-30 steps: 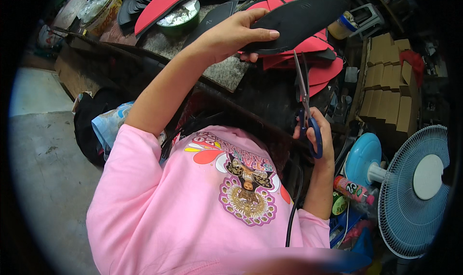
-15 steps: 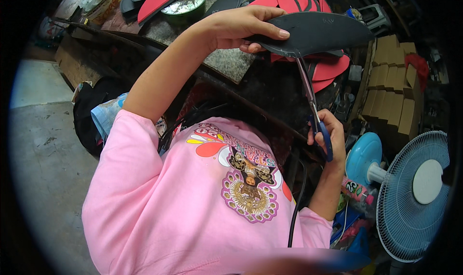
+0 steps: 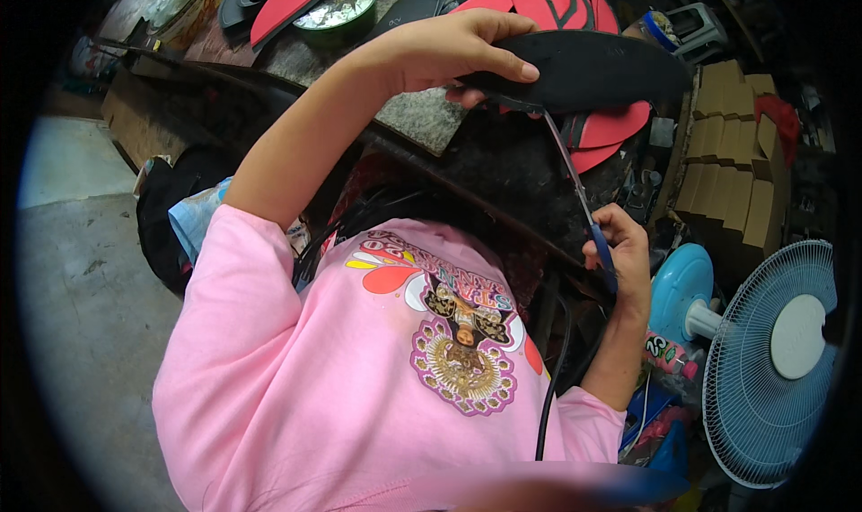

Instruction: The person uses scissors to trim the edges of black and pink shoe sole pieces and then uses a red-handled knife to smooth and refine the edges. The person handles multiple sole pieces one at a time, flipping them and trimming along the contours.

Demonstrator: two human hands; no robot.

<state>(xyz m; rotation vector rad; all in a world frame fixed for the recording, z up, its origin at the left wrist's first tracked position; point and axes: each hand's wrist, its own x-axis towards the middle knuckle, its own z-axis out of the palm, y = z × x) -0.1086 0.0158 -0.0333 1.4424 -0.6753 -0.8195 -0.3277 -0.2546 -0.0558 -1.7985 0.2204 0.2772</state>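
My left hand [image 3: 453,50] grips a flat black sole-shaped piece [image 3: 602,70] by its near end and holds it out level over the workbench. My right hand [image 3: 620,252] is closed around the blue handles of a pair of scissors [image 3: 575,189]. The long blades point up and reach the underside of the black piece, right beside my left fingers. A pink printed shirt fills the lower middle of the view.
Red and black sole shapes [image 3: 575,0] lie piled on the stone-topped bench [image 3: 413,117], with a round green tin [image 3: 337,9] behind them. Stacked cardboard boxes [image 3: 727,162] stand at right. A light blue fan [image 3: 781,359] sits at lower right. Grey floor [image 3: 81,279] is at left.
My left hand has carried the black piece rightward and closer. The scissors in my right hand have risen until their tips meet the piece's underside.
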